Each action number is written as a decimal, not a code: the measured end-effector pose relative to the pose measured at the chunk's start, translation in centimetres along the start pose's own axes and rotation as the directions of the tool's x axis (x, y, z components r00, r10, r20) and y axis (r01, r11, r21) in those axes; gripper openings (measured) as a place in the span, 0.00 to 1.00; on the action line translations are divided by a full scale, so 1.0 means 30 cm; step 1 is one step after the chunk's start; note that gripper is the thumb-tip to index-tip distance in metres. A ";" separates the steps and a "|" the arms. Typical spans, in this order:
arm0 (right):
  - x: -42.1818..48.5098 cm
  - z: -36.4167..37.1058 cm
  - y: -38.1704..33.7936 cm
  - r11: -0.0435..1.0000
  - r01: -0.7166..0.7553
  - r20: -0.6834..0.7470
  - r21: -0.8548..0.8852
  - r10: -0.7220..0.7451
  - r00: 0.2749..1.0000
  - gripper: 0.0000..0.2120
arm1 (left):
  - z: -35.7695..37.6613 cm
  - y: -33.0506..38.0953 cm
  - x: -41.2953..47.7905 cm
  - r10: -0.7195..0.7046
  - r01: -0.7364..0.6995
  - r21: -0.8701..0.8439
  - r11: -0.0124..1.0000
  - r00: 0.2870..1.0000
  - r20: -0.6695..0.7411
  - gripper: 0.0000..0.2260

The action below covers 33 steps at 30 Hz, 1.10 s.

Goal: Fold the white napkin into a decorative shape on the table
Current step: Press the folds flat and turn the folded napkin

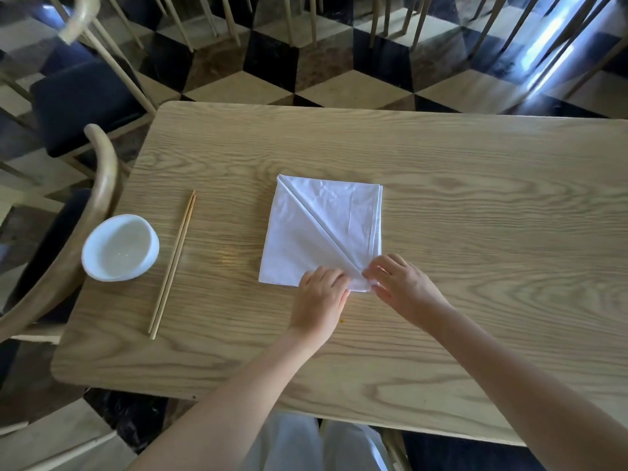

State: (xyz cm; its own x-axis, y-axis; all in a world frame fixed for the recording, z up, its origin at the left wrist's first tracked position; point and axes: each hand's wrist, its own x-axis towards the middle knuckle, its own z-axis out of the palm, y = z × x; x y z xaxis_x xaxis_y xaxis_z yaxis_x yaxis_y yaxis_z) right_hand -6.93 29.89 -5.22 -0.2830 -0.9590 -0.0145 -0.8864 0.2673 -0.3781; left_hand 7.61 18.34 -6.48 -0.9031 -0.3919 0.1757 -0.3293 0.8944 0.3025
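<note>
Lap: white clothes (306, 443) show closest of all, on the near side of the white napkin (323, 229).
Head view, napkin: the white napkin lies flat on the table (475, 205). It is a folded square with one crease running from its far left corner to its near right corner.
Left hand: the left hand (319, 299) sits on the napkin's near edge, fingers bent down and clamped on the cloth just left of the crease end.
Right hand: the right hand (402, 283) is at the napkin's near right corner, fingers close together and pinching the tip.
Bowl: a white bowl (119, 248) stands well left of the napkin.
Chopsticks: two chopsticks (173, 263) lie between the bowl and the napkin.
Chair: a wooden chair (102, 178) stands further left of the napkin than the bowl.
Step now: I think the top layer at that corner is about to be peeled up and folded.
How to do it well: take only one layer and keep the other hand pressing the layers under it. Line the new fold up beside the crease, then rub it flat.
Writing: no words or brand names can be read anywhere.
</note>
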 end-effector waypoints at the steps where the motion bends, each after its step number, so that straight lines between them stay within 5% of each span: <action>1: 0.011 -0.002 -0.007 1.000 0.021 -0.033 -0.020 -0.022 0.999 0.05 | -0.002 -0.001 0.004 0.008 -0.008 0.006 1.000 1.000 0.002 0.08; 7: 0.068 -0.039 -0.037 0.999 0.027 -0.130 0.023 -0.024 0.991 0.04 | -0.032 0.007 0.022 0.006 -0.006 0.012 1.000 0.999 0.033 0.16; 12: 0.045 -0.048 -0.051 0.998 0.011 -0.066 0.068 -0.006 0.998 0.03 | -0.055 -0.003 0.056 -0.017 0.017 -0.009 1.000 1.000 -0.003 0.13; 17: 0.022 -0.043 -0.027 0.991 -0.051 0.021 0.127 0.049 0.999 0.17 | -0.087 -0.027 0.070 0.007 -0.010 -0.106 0.994 1.000 -0.031 0.11; 23: 0.106 -0.148 -0.101 0.990 -0.031 -0.249 0.141 0.066 0.966 0.08 | -0.191 -0.049 0.139 -0.029 0.003 -0.216 0.976 0.992 -0.121 0.06; 28: 0.217 -0.335 -0.144 0.932 0.041 -0.224 0.360 0.044 0.974 0.06 | -0.342 -0.061 0.219 -0.100 0.046 -0.316 0.948 0.982 -0.160 0.08; 33: 0.294 -0.516 -0.188 0.925 0.052 -0.263 0.376 0.052 0.964 0.06 | -0.495 -0.063 0.286 -0.128 0.070 -0.419 0.905 0.985 -0.113 0.13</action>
State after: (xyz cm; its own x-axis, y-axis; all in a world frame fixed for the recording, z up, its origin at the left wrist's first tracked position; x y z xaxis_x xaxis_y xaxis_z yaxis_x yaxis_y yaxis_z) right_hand -10.09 21.38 11.13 -0.4150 -0.8854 0.2094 -0.6973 0.1616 -0.6983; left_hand 4.58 10.08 8.37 -0.8167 -0.5249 0.2399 -0.2454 0.6921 0.6788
